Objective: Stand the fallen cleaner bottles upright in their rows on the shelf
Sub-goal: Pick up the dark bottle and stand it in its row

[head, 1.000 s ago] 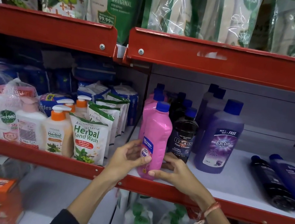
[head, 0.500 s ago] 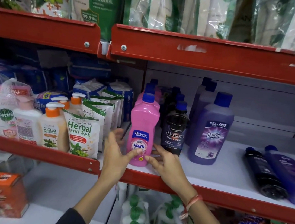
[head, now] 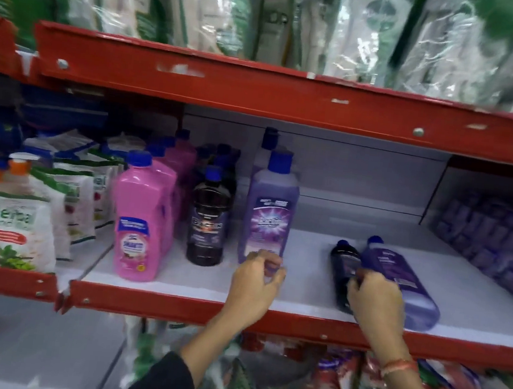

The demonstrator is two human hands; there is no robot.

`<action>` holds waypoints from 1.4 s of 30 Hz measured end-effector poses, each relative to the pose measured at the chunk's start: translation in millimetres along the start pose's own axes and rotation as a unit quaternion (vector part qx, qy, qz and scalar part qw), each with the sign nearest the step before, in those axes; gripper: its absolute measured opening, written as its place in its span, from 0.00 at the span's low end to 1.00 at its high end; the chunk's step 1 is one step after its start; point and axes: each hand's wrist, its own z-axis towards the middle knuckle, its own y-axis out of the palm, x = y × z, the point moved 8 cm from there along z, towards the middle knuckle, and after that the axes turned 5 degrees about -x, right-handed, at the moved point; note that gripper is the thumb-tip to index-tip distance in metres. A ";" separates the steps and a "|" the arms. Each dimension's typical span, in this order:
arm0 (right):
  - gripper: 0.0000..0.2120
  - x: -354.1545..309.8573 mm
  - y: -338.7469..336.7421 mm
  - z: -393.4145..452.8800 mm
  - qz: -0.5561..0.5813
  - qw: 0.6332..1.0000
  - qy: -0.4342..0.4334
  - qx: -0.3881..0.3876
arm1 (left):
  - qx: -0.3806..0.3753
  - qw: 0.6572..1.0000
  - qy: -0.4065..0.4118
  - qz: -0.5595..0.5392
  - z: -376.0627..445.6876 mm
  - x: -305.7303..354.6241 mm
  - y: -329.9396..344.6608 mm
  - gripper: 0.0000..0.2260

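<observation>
Two cleaner bottles lie on their sides at the right of the white shelf, caps pointing to the back: a fallen black bottle and a fallen purple bottle touching it. My right hand lies over the lower half of the black one, fingers curled round it. My left hand hovers with loosely curled fingers at the foot of the upright purple bottle, holding nothing. An upright black bottle and an upright pink bottle head their rows to the left. The frame is blurred.
The red front lip runs under both wrists, and the red upper shelf edge hangs low overhead. Herbal hand wash pouches and pump bottles fill the left bay. Purple packs are stacked at the far right.
Both hands have let go of the pink bottle, which now stands upright at the front, and moved right. My right hand has reached the fallen black bottle. The view has swung right.
</observation>
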 end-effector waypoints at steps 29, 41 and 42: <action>0.22 -12.8 42.0 -3.0 0.475 0.840 -0.020 -0.262 | -0.098 0.981 -0.078 -0.149 0.4 -1.3 31.7 0.23; 0.30 -147.4 69.6 -39.4 0.415 0.859 -0.232 -0.190 | 0.075 0.986 -0.022 -0.144 -26.0 -46.2 -98.6 0.29; 0.30 -152.7 72.9 -41.6 0.418 0.856 -0.234 -0.194 | 0.081 0.986 -0.018 -0.144 -27.9 -47.4 -103.3 0.29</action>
